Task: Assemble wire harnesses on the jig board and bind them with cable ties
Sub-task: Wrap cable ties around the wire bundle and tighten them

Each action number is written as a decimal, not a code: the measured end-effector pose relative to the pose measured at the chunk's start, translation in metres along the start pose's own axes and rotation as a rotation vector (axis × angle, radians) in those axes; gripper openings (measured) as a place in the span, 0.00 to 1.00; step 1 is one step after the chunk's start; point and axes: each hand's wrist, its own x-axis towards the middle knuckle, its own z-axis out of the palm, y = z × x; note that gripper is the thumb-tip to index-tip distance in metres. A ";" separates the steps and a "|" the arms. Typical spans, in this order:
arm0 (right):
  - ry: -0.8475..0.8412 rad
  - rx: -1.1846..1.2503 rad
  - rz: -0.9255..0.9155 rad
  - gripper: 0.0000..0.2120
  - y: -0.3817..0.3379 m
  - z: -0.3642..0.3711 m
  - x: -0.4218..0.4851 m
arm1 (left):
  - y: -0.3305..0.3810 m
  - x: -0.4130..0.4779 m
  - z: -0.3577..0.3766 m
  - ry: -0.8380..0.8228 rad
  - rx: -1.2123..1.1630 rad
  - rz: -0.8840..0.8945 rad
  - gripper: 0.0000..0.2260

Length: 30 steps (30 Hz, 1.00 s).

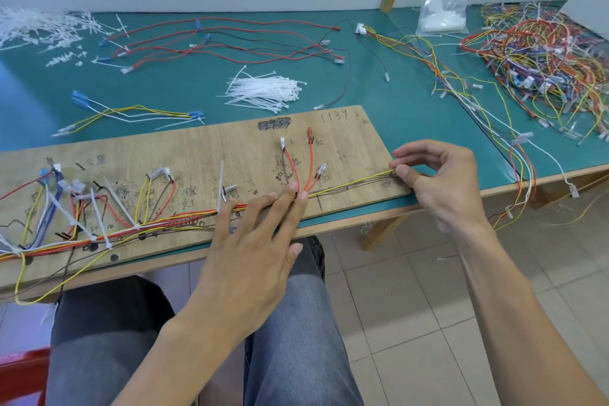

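Wires in red, orange, yellow and white run as one harness point(184, 218) along the near edge of the wooden jig board point(197, 148), which lies slantwise on the green surface point(184, 83) in front of a seated person. Several white cable ties point(100, 218) are already looped round the harness on the left half of the board, their long tails sticking up uncut. The left hand point(250, 241) lies flat across the harness near the board's middle. Its fingers are straight and spread, and the fingertips press down just where three red wires point(311, 165) fan up and away to their terminals. From that same spot the yellow and brown wires point(356, 181) run on to the board's right end. There the right hand point(441, 181) pinches them between thumb and forefinger, the other fingers curled loosely above. Beyond the board, a loose pile of spare ties point(267, 91) sits near the middle of the surface, with red and black leads point(230, 40) spread out behind it and a small yellow and white set point(131, 112) with blue connectors to the left. Tie offcuts point(39, 27) litter the far left corner. On the right lies a big tangled heap of coloured harnesses point(543, 59), and a clear plastic bag point(443, 10) stands by the wall beside it.
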 end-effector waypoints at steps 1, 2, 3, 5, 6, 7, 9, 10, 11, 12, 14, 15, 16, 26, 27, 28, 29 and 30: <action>-0.013 -0.009 -0.009 0.14 0.000 -0.001 0.001 | 0.000 0.000 0.000 0.004 -0.001 -0.002 0.29; -0.029 -0.020 -0.023 0.14 0.000 -0.003 0.001 | 0.001 0.000 0.000 0.008 -0.005 -0.006 0.29; -0.047 -0.031 -0.043 0.15 0.000 -0.004 0.001 | 0.001 -0.001 0.000 0.012 -0.012 -0.012 0.29; -0.087 -0.038 -0.096 0.15 0.002 -0.009 0.003 | 0.001 -0.001 0.000 0.019 -0.017 -0.017 0.28; -0.101 -0.048 -0.136 0.14 0.004 -0.011 0.004 | 0.001 -0.001 0.000 0.025 -0.018 -0.013 0.28; -0.108 -0.068 -0.176 0.13 0.006 -0.013 0.004 | 0.001 -0.001 0.000 0.031 -0.022 -0.009 0.28; -0.112 -0.078 -0.209 0.11 0.010 -0.012 0.005 | -0.001 -0.001 0.000 0.034 -0.030 -0.009 0.28; -0.109 -0.065 -0.199 0.11 0.011 -0.010 0.005 | -0.001 -0.001 -0.001 0.034 -0.030 -0.011 0.28; -0.102 -0.047 -0.185 0.12 0.013 -0.009 0.005 | -0.001 -0.001 0.000 0.036 -0.031 -0.014 0.29; -0.090 -0.027 -0.175 0.14 0.014 -0.007 0.004 | -0.001 -0.001 0.000 0.042 -0.032 -0.016 0.29; -0.075 -0.004 -0.180 0.17 0.017 -0.005 0.003 | 0.000 -0.001 0.002 0.056 -0.031 -0.023 0.29; -0.075 0.000 -0.187 0.17 0.018 -0.003 0.002 | 0.000 -0.001 0.003 0.063 -0.031 -0.028 0.29; -0.079 -0.003 -0.189 0.17 0.018 -0.003 0.002 | 0.000 -0.001 0.004 0.070 -0.036 -0.030 0.29; -0.030 -0.289 -0.325 0.18 0.012 -0.005 -0.001 | 0.001 -0.001 0.000 0.056 -0.082 -0.034 0.27; -0.032 -0.320 -0.352 0.17 0.010 -0.006 0.000 | 0.001 0.000 0.000 0.054 -0.086 -0.036 0.27; -0.038 -0.338 -0.362 0.18 0.008 -0.007 0.000 | 0.001 0.000 0.001 0.051 -0.088 -0.037 0.27; -0.049 -0.349 -0.355 0.19 0.004 -0.008 0.000 | 0.002 0.000 0.002 0.049 -0.086 -0.040 0.27; -0.067 -0.359 -0.334 0.19 0.000 -0.008 0.001 | 0.002 0.000 0.002 0.047 -0.084 -0.043 0.27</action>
